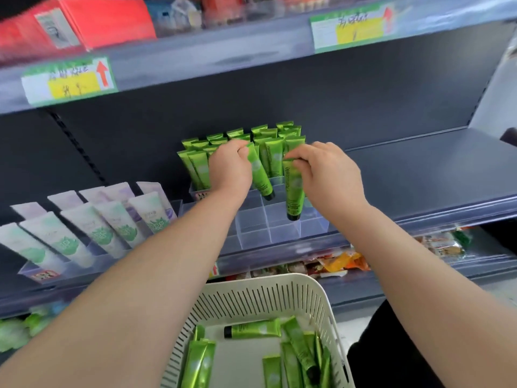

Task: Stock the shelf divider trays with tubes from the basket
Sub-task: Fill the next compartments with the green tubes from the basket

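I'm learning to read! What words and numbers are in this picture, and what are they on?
Nothing here reads clearly.
Left shelf tag: red up arrow, handwriting blurred.
Right shelf tag: red up arrow, handwriting blurred.
Left tube, held by the left hand: print blurred.
Right tube, held by the right hand: lettering along it, blurred.
White tubes: print too small.
Tray sticker: unreadable.

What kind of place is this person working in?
Most likely a shop aisle, perhaps a convenience store or drugstore. Yellow price labels are posted above, clear divider trays hold rows of identical green tubes, and a basket of the same tubes sits below, apparently for restocking.
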`<state>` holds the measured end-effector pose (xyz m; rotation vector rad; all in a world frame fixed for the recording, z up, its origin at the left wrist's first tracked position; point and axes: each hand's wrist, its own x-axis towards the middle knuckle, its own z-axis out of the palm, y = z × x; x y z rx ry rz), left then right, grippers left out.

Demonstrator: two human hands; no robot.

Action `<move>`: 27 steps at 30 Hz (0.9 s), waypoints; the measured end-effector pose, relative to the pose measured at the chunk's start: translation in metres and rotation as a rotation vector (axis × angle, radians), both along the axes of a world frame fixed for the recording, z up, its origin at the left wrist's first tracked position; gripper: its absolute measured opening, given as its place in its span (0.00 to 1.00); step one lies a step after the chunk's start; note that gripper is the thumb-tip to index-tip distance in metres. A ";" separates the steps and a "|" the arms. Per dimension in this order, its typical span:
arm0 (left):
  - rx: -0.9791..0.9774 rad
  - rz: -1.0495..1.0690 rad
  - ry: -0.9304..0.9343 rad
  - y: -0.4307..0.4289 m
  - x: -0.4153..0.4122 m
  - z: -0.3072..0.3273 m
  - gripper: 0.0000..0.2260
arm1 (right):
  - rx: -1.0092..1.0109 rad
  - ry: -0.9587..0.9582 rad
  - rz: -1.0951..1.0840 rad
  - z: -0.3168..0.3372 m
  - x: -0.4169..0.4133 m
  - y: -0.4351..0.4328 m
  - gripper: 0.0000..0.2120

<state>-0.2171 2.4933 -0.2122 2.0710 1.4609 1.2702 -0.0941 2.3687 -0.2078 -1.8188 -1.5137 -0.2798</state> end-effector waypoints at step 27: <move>0.173 -0.270 0.616 0.007 -0.047 -0.018 0.15 | 0.011 -0.048 -0.021 0.001 -0.009 0.063 0.12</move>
